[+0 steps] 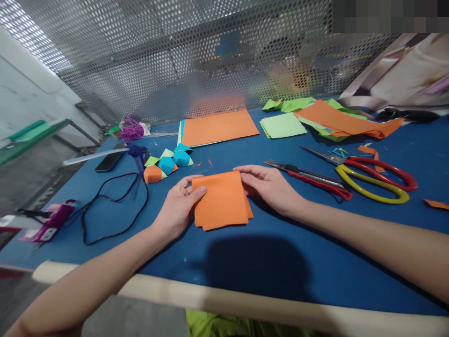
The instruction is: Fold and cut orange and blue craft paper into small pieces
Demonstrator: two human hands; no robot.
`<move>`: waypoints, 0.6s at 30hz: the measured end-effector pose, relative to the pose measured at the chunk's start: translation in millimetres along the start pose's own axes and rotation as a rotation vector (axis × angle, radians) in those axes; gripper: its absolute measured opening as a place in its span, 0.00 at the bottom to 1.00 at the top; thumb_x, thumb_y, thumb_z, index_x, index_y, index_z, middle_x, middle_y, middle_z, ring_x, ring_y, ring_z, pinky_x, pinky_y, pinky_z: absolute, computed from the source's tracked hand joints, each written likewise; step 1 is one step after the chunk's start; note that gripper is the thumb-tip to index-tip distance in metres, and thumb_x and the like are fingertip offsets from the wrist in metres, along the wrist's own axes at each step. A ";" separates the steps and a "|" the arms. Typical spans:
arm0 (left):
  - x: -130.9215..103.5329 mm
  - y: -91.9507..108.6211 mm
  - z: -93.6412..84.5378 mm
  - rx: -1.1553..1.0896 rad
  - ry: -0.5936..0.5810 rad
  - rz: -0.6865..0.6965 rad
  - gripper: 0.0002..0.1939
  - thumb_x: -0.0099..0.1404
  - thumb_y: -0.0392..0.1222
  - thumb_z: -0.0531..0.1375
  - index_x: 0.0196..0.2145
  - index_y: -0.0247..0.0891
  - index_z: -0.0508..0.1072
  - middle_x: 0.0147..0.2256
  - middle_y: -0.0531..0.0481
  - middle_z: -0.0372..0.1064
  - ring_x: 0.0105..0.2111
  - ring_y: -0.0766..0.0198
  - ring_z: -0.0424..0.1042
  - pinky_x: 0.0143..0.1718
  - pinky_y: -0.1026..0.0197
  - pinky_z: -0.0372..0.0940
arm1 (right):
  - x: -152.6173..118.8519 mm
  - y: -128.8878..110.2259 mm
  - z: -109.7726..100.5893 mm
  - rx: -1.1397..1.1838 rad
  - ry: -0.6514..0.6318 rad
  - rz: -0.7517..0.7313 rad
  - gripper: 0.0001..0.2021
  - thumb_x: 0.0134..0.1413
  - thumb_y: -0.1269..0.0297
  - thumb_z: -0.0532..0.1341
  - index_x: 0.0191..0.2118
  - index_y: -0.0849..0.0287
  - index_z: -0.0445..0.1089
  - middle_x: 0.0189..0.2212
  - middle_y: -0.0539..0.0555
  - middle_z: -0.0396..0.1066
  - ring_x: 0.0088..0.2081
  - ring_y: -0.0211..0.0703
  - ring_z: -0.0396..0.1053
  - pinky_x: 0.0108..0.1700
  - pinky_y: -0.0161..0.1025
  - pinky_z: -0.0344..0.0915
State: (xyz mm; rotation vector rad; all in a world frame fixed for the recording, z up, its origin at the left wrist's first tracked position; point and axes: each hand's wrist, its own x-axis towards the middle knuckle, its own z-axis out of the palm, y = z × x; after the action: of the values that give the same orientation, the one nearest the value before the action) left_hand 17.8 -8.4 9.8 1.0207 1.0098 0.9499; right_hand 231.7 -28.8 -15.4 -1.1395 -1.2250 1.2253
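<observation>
Several square sheets of orange paper form a small, slightly fanned stack between my hands, low over the blue table. My left hand grips the stack's left edge, thumb on top and fingers behind. At the upper right corner, my right hand pinches the paper, its thumb and fingers partly hidden by the sheets. Just right of that hand lies a red and black utility knife with its blade out. Beyond my left hand sit folded paper pieces in orange, blue and light green.
Scissors with red and yellow handles lie at right. Behind are large orange sheets, a light green square stack and crumpled paper scraps. At left are a glue gun, its black cord, a phone and purple string.
</observation>
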 end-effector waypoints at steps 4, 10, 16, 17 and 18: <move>3.9 -1.0 -0.9 0.016 0.072 0.106 0.24 0.49 0.44 0.74 0.40 0.36 0.69 0.30 0.53 0.76 0.32 0.62 0.78 0.37 0.60 0.72 | -2.7 -4.2 7.6 0.203 -0.136 0.130 0.14 0.55 0.60 0.63 0.45 0.58 0.76 0.39 0.54 0.79 0.35 0.41 0.76 0.38 0.37 0.74; 0.6 -3.0 4.4 -0.001 0.123 0.157 0.21 0.50 0.43 0.73 0.36 0.38 0.67 0.32 0.53 0.77 0.36 0.60 0.78 0.41 0.57 0.73 | -11.7 -9.6 14.3 -0.001 -0.162 0.132 0.20 0.50 0.71 0.64 0.51 0.59 0.72 0.39 0.53 0.79 0.26 0.36 0.73 0.28 0.35 0.73; -6.9 0.9 12.2 -0.139 0.055 0.028 0.21 0.53 0.41 0.70 0.43 0.38 0.70 0.42 0.47 0.78 0.45 0.52 0.77 0.46 0.53 0.74 | -15.5 -6.1 22.7 0.277 -0.201 0.205 0.18 0.53 0.70 0.62 0.51 0.60 0.68 0.37 0.53 0.78 0.28 0.36 0.74 0.32 0.36 0.76; -7.8 1.6 12.9 -0.162 0.036 -0.014 0.21 0.54 0.40 0.69 0.45 0.38 0.71 0.42 0.47 0.78 0.46 0.51 0.77 0.47 0.53 0.74 | -16.0 -5.1 24.3 0.321 -0.199 0.216 0.18 0.53 0.70 0.62 0.51 0.60 0.68 0.36 0.53 0.78 0.29 0.37 0.74 0.33 0.36 0.76; -8.4 2.0 13.5 -0.181 0.024 -0.050 0.20 0.55 0.40 0.68 0.45 0.38 0.71 0.42 0.46 0.78 0.46 0.51 0.77 0.47 0.53 0.74 | -16.6 -4.1 25.8 0.354 -0.193 0.224 0.18 0.53 0.69 0.63 0.50 0.60 0.67 0.35 0.53 0.77 0.29 0.37 0.74 0.33 0.36 0.76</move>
State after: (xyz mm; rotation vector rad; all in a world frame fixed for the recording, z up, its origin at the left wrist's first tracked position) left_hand 28.3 -18.7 16.1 0.8318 0.9461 0.9952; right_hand 206.7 -46.4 -11.0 -0.9274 -0.9835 1.6792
